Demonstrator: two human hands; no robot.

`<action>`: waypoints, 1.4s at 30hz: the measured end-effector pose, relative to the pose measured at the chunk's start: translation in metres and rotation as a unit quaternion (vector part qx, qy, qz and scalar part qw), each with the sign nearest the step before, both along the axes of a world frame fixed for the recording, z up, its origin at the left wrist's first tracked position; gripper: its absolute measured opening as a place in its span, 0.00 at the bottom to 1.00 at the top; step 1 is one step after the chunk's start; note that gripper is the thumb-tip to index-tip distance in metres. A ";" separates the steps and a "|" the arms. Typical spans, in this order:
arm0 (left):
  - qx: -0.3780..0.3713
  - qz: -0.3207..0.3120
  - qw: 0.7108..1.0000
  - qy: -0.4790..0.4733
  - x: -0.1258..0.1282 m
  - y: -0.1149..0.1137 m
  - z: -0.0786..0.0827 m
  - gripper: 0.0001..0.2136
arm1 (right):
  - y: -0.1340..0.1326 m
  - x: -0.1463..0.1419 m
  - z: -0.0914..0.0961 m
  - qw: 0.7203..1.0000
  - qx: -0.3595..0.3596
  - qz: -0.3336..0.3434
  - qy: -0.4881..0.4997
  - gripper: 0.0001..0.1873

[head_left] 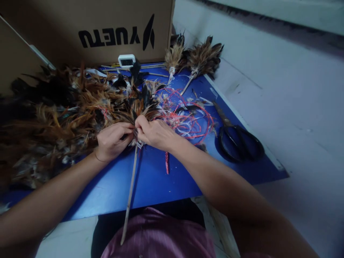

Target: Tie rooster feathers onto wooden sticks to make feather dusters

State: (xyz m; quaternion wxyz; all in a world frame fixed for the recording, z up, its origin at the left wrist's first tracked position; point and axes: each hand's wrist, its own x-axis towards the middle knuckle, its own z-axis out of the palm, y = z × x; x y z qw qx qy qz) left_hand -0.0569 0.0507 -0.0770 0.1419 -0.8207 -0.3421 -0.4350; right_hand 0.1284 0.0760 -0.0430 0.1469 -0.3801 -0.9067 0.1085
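Observation:
My left hand [114, 140] and my right hand [155, 133] meet at the base of a feather bundle [142, 106], fingers pinched closed around the spot where the feathers join a thin wooden stick [130, 188]. Together they form a feather duster, its brown and black feathers pointing away from me. The stick comes toward me past the table edge. A bit of clear strip [139, 145] shows just under my fingers. What each fingertip grips exactly is hidden.
A heap of loose feathers [59, 118] covers the left of the blue table [166, 186]. Tangled red and white strips [188, 123] lie right of my hands, then black-handled scissors [239, 143]. Two feather dusters [205, 55] lie at the back, beside a cardboard box [113, 18] and small white-framed display [127, 61].

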 end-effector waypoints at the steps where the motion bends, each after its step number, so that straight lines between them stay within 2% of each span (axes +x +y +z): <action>1: 0.003 0.003 1.000 0.001 0.000 0.000 0.000 0.04 | 0.001 0.001 -0.001 1.000 -0.014 0.005 0.024 0.12; 9: 0.033 -0.001 0.999 0.008 -0.002 0.000 0.001 0.04 | 0.007 0.008 -0.006 0.967 -0.143 0.056 0.202 0.06; 15: 0.030 -0.012 0.999 0.013 -0.001 0.000 0.003 0.03 | 0.008 0.007 -0.009 0.943 -0.234 0.051 0.233 0.05; 24: 0.009 0.006 0.999 0.031 0.000 0.000 0.004 0.05 | 0.008 0.007 -0.008 0.951 -0.219 0.051 0.214 0.03; 29: 0.004 0.008 1.000 0.028 0.001 0.000 0.005 0.05 | 0.008 0.008 -0.010 0.937 -0.243 0.057 0.244 0.04; 33: 0.017 -0.015 0.999 0.025 0.000 0.000 0.004 0.03 | 0.008 0.007 -0.011 0.929 -0.268 0.069 0.246 0.02; 42: 0.015 -0.016 0.999 0.023 -0.001 0.000 0.004 0.02 | 0.009 0.008 -0.012 0.921 -0.267 0.061 0.277 0.04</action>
